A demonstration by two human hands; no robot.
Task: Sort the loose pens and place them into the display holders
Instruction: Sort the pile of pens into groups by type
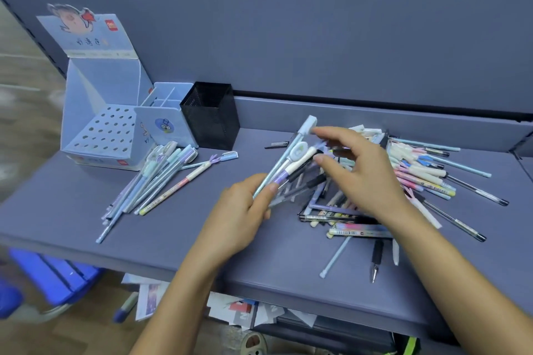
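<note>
Pens bundle (288, 164): pale blue, lilac, white barrels and caps, fanned up-right, clamped in left hand (245, 210) above tabletop (187, 239). Right hand (360, 170) at the cap ends, fingers spread, blurred. Loose pile (427, 173) beneath and right. Sorted pastel row (155, 179) left, beside perforated display box (109, 130), divided holder (170, 124), black mesh cup (212, 115)

No text is being shown sharply enough to be read with certainty. Dark characters (88, 42) are being displayed on the box flap (115, 40) (upside down, blurred); a small red logo (110, 25) is being carried beside them, illegible. Fine print is being shown along a pen (357, 233) at the edge of the pile (418, 170), too small to decipher.
</note>
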